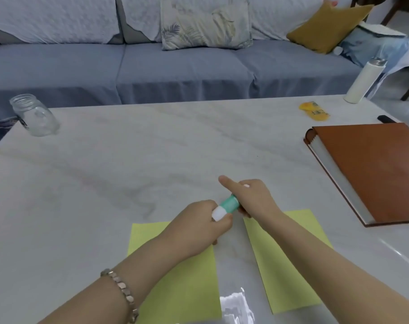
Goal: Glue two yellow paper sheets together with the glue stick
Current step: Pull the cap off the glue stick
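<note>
1. The glue stick (229, 203) is held in the air between both hands, above the bare strip of table (152, 141) that separates the two yellow sheets.
2. Its long axis runs slantwise, from the white cap (218, 212) at the lower left up to the green body at the upper right.
3. The left hand (198, 226) pinches the cap; its fingers are closed around the white end.
4. The right hand (252, 198) wraps the green body, forefinger stretched out and pointing away.
5. The cap looks seated, so the likely next move is pulling the hands apart along that slanted axis.
6. The left sheet (187, 288) lies under the left forearm, the right sheet (290, 253) under the right; both lie flat and apart, with neither overlapping the other.
</note>
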Demonstrator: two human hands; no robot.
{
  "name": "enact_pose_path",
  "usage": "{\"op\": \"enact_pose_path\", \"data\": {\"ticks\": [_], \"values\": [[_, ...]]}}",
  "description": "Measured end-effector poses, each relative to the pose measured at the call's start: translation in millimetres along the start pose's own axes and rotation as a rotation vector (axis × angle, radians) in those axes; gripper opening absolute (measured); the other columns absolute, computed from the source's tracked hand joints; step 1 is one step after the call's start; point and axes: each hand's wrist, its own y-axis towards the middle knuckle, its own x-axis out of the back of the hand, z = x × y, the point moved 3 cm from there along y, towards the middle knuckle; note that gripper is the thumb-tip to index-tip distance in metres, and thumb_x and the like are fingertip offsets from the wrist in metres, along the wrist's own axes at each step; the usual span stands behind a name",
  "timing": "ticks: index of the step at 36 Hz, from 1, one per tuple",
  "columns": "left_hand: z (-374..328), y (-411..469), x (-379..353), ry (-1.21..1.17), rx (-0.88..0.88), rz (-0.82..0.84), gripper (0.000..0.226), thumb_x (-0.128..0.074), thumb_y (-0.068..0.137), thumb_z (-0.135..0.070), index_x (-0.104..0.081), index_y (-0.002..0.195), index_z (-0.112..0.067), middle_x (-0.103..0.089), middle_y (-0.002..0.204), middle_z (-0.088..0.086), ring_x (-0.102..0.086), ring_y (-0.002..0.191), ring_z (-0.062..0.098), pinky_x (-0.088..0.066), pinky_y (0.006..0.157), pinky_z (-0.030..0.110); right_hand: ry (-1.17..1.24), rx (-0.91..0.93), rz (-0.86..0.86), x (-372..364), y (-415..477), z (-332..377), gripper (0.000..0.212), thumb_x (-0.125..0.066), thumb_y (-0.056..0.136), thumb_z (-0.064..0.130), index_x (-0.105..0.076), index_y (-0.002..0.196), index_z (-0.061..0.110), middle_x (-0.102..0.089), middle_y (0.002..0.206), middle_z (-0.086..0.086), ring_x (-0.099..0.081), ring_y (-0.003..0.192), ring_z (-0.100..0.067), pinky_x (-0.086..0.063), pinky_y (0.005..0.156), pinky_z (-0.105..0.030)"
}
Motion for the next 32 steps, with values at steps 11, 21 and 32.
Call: {"op": "enact_pose_path", "data": {"ticks": [11, 21, 32], "values": [[5, 2, -13, -0.215, 0.102, -0.025, 0.042, -0.047, 0.091, -0.033, -0.030, 0.058, -0.015, -0.035, 0.054, 0.005, -0.052, 0.034, 0.016, -0.032, 0.049, 0.028, 0.083, -0.052, 0.030, -14, 24, -11, 0.051, -0.052, 0.068, -0.001, -0.023, 0.033, 0.022, -0.019, 0.039, 0.005, -0.016, 0.044, -0.015, -0.012, 0.046, -0.026], [-1, 8, 1, -0.717, 0.312, 0.056, 0.037, -0.045, 0.092, -0.029, -0.035, 0.060, -0.013, -0.026, 0.042, -0.005, -0.042, 0.026, 0.014, -0.016, 0.034, 0.010, 0.225, 0.097, 0.070, -19, 34, 16, 0.039, -0.052, 0.075, -0.004, -0.037, 0.043, 0.012, -0.031, 0.053, -0.006, -0.025, 0.044, -0.014, -0.018, 0.044, -0.023], [-8, -28, 40, 0.397, -0.144, -0.152, 0.041, -0.029, 0.091, -0.049, -0.022, 0.060, -0.025, -0.032, 0.057, -0.005, -0.042, 0.064, 0.028, -0.024, 0.058, 0.033, -0.008, 0.079, -0.101, 21, 55, -6, 0.020, -0.049, 0.073, 0.013, -0.064, 0.065, 0.002, -0.063, 0.061, -0.007, -0.056, 0.065, -0.018, -0.034, 0.057, -0.028]]}}
